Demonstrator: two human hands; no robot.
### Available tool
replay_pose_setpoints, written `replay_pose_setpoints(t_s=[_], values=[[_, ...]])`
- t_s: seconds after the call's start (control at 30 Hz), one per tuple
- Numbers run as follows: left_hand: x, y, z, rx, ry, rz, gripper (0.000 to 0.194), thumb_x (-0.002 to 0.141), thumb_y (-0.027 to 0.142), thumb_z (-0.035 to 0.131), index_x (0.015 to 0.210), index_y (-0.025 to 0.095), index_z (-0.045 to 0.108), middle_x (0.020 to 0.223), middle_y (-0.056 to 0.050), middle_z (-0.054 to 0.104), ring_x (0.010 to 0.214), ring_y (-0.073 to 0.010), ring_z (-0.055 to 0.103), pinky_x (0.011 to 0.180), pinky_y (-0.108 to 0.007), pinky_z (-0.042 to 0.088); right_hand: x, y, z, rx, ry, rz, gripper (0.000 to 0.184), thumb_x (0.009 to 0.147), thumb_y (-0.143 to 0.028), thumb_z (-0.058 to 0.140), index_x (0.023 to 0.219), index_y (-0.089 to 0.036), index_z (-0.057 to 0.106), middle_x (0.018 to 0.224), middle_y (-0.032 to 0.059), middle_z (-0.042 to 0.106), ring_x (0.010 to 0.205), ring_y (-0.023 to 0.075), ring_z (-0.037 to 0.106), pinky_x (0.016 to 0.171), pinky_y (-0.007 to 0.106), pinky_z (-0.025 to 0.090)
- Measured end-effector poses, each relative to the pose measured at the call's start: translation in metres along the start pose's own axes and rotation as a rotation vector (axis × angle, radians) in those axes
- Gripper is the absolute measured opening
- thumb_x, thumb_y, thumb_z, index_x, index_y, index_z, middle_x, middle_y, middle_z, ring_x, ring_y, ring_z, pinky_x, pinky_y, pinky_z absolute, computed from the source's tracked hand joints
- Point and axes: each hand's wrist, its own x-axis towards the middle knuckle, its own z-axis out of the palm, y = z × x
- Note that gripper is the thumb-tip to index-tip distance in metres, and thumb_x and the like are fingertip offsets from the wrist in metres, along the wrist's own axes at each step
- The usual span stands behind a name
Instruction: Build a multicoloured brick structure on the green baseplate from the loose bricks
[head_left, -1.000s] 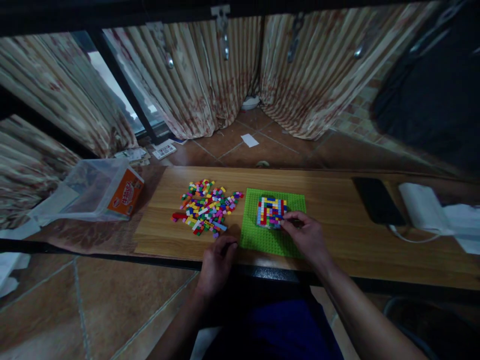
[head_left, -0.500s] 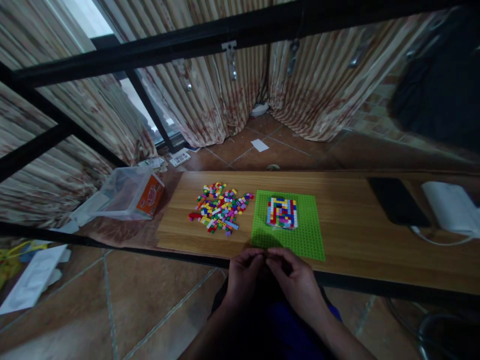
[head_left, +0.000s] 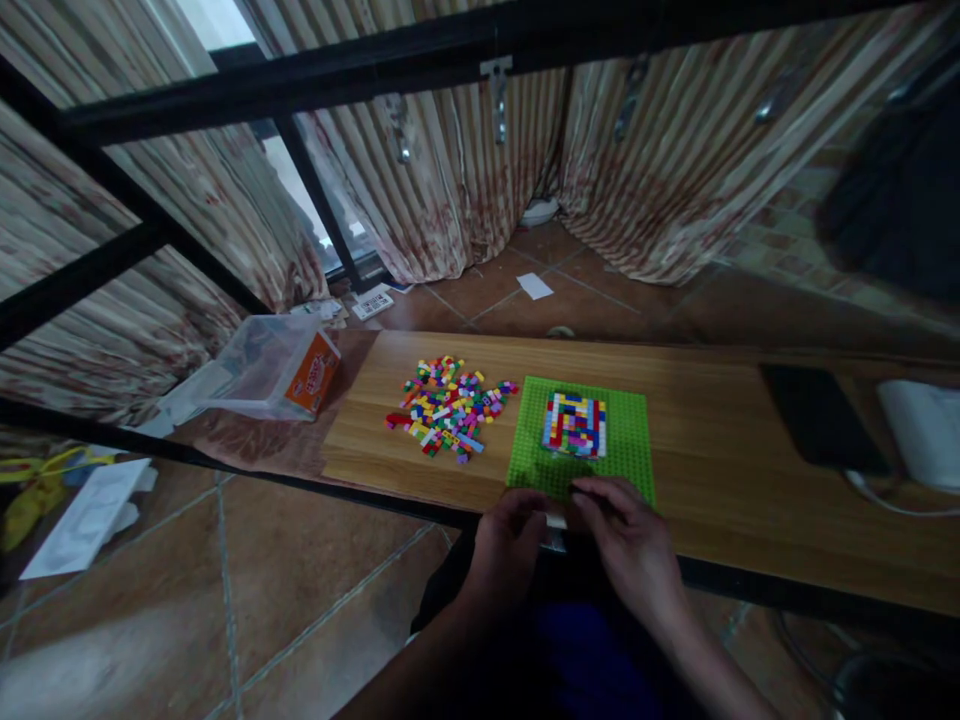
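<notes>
My left hand is closed in a pinch at the near edge of the green baseplate. Beside its fingertips shows a small pale patch that I cannot identify. To its right, a short gap away, my right hand has thumb and fingers pinched together over the plate's near edge; whatever they hold is hidden. A low block of multicoloured building bricks with white along its sides sits on the upper middle of the baseplate. Left of the plate lies a loose pile of small coloured bricks.
The wooden bench top carries a black phone and a white device with a cable at the right. A clear plastic box with an orange label stands at the left end. A dark metal rail crosses above.
My hands have moved apart, the right one shifting right and a little farther forward. A pale patch now shows between them. The whole view has shifted slightly.
</notes>
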Motion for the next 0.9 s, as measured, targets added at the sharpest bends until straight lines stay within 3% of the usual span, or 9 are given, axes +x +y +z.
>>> replay_pose_setpoints(t_s=[0.1,0.2,0.37,0.5,0.77,0.9], values=[[0.005,0.004,-0.004,0.210,0.029,0.106,0.025,0.085,0.021,0.056,0.109,0.019,0.062,0.092,-0.003,0.068,0.073,-0.0128,0.063,0.069,-0.024,0.053,0.019,0.008,-0.007,-0.071,0.131,-0.099,0.022,0.087,-0.042,0.059,0.096,-0.028,0.074,0.101,0.0053,0.064,0.094,0.0212,0.062,0.083,0.037,0.050],[0.014,0.014,-0.008,0.492,0.020,0.279,0.037,0.085,0.016,0.053,0.121,0.022,0.058,0.115,-0.007,0.063,0.089,-0.0156,0.064,0.081,-0.029,0.055,0.037,0.015,-0.007,-0.152,0.220,-0.191,0.017,0.085,-0.040,0.062,0.091,-0.030,0.075,0.103,0.0056,0.061,0.098,0.0221,0.059,0.087,0.041,0.049],[0.033,0.018,-0.008,0.834,-0.069,0.469,0.057,0.084,0.010,0.050,0.140,0.023,0.044,0.141,-0.012,0.043,0.116,-0.0202,0.057,0.098,-0.036,0.052,0.054,0.022,0.001,-0.187,0.217,-0.217,0.013,0.083,-0.037,0.065,0.086,-0.031,0.076,0.116,0.0060,0.058,0.112,0.0256,0.052,0.096,0.048,0.045],[0.041,0.018,-0.004,0.992,-0.106,0.519,0.062,0.086,0.013,0.049,0.146,0.023,0.036,0.147,-0.015,0.036,0.116,-0.0226,0.058,0.096,-0.039,0.054,0.058,0.022,0.004,-0.158,0.196,-0.197,0.010,0.081,-0.036,0.066,0.083,-0.031,0.075,0.124,0.0055,0.055,0.118,0.0264,0.050,0.099,0.050,0.043],[0.054,0.022,0.003,1.243,-0.125,0.591,0.067,0.084,0.010,0.049,0.147,0.026,0.036,0.146,-0.016,0.041,0.106,-0.0218,0.063,0.085,-0.034,0.058,0.066,0.021,0.006,-0.050,0.199,-0.133,0.012,0.077,-0.038,0.070,0.081,-0.026,0.071,0.127,0.0067,0.052,0.120,0.0255,0.051,0.103,0.047,0.040],[0.058,0.021,0.003,1.372,-0.160,0.637,0.072,0.082,0.010,0.053,0.148,0.030,0.034,0.148,-0.015,0.040,0.112,-0.0258,0.061,0.086,-0.035,0.057,0.066,0.023,0.007,-0.038,0.200,-0.111,0.015,0.078,-0.038,0.069,0.082,-0.024,0.067,0.125,0.0079,0.053,0.119,0.0250,0.052,0.103,0.046,0.041]])
